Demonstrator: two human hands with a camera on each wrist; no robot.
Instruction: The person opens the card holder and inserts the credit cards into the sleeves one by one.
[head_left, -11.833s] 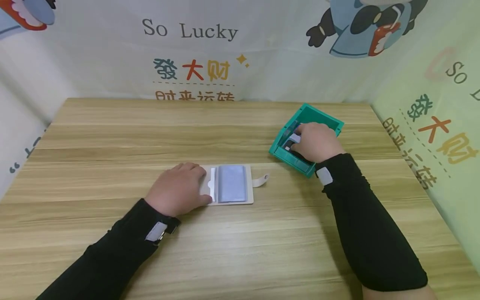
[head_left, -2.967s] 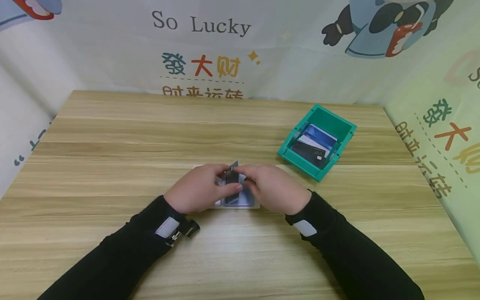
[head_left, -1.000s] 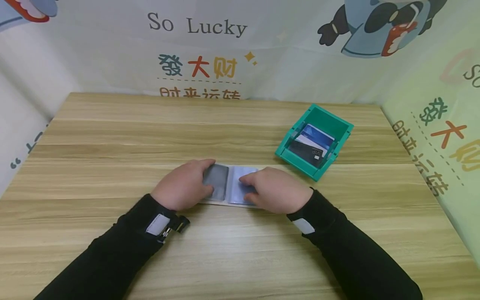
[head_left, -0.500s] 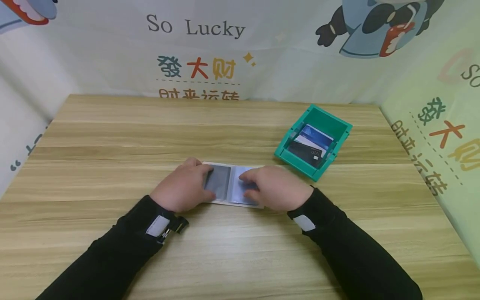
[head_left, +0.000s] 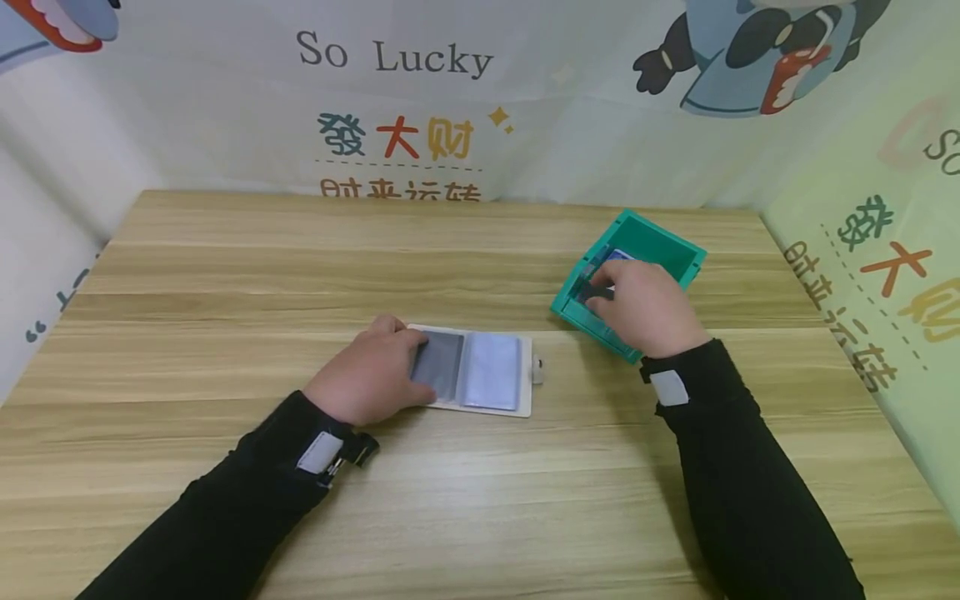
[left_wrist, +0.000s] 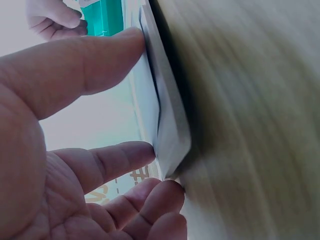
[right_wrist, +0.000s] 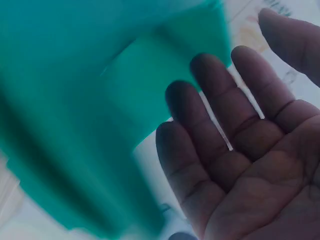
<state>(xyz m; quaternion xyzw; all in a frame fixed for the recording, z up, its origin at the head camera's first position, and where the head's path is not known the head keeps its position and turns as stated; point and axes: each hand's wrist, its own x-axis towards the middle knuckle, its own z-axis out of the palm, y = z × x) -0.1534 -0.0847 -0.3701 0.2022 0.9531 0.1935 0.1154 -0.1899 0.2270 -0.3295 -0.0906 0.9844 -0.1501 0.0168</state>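
Note:
On the table lies an open card holder [head_left: 491,371] with clear sleeves; a dark grey card [head_left: 438,365] fills its left page and the right sleeve looks pale. My left hand [head_left: 371,373] holds the holder's left end, thumb at the near edge and fingers at the far edge. The left wrist view shows thumb and index fingertips on the page, other fingers curled at the corner. My right hand [head_left: 648,304] reaches into a green box [head_left: 663,237], fingertips over a dark card [head_left: 597,292]. In the right wrist view its fingers extend apart, nothing between them.
A blue card [head_left: 618,255] shows partly in the box beyond the right hand. A short strap [head_left: 537,369] sticks out from the holder's right edge. Printed cloth [head_left: 555,125] hangs behind and beside the wooden table [head_left: 465,508].
The dark grey card, earlier upright between both hands, now lies flat in the holder's left page. My right hand has left the holder's right page and moved into the green box.

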